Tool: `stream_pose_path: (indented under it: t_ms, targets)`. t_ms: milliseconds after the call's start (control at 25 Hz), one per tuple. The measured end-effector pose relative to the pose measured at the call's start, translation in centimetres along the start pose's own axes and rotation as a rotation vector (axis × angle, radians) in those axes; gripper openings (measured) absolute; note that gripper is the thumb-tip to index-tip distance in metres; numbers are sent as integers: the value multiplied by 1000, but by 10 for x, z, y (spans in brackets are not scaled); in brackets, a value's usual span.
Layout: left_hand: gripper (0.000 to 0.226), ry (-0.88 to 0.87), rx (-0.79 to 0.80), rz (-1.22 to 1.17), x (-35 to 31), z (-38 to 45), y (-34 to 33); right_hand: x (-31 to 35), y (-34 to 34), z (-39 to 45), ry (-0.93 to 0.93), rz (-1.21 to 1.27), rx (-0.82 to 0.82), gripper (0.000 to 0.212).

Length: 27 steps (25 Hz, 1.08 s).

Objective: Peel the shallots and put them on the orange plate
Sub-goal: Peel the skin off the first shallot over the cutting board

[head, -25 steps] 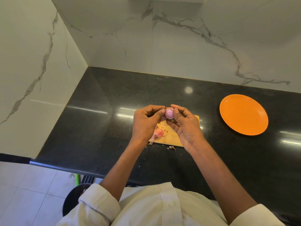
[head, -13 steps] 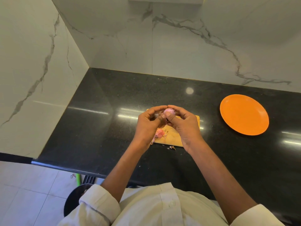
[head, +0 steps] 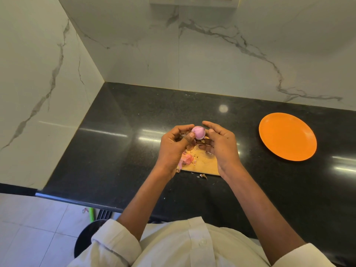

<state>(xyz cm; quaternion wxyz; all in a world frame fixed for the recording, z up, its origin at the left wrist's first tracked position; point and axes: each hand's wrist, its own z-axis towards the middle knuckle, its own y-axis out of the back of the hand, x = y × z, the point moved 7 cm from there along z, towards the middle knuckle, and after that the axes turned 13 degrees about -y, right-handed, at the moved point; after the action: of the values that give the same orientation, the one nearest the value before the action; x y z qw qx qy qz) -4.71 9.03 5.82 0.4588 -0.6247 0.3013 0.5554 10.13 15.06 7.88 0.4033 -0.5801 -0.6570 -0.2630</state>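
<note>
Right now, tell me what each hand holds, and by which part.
The left hand pinches the shallot by its left side, thumb in front. The right hand hovers beside it, fingers relaxed, holding nothing visible.

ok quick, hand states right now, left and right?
Left hand: pinching the shallot between thumb and fingers.
Right hand: fingers relaxed beside it, grip unclear.

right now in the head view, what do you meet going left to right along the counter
left hand → shallot → right hand → orange plate
</note>
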Motion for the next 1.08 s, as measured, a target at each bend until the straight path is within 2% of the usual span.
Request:
stream_pose_path:
  t_ms: [160,280,360,520,640,720,800,920,1080]
  targets:
    - [28,52,-36,-155,2,1,1,1,-6,-4,42,7,81,27]
    - [30,55,0,-197,-5,0,-5,3,0,-1,119,-25,9,24]
    - [32,22,4,-124,-7,-2,-7,5,2,-1,190,-131,-65,22]
    - [31,-64,-51,-39,-14,-1,-3,25,-6,-23,585,-504,-236,18]
    - [29,-105,-52,-49,-23,-2,-4,34,-12,-35,801,-591,-233,16]
    - [28,-122,-39,-52,-27,-4,-6,36,-14,-38,865,-626,-243,12]
    - [28,-140,-26,-49,-28,-5,-6,34,-14,-36,837,-602,-279,10]
    - [28,-139,-44,-38,-28,-7,-6,28,-8,-25,650,-442,-301,13]
    - [29,-97,-96,-28,-23,-6,1,19,-9,-18,415,-225,-114,22]
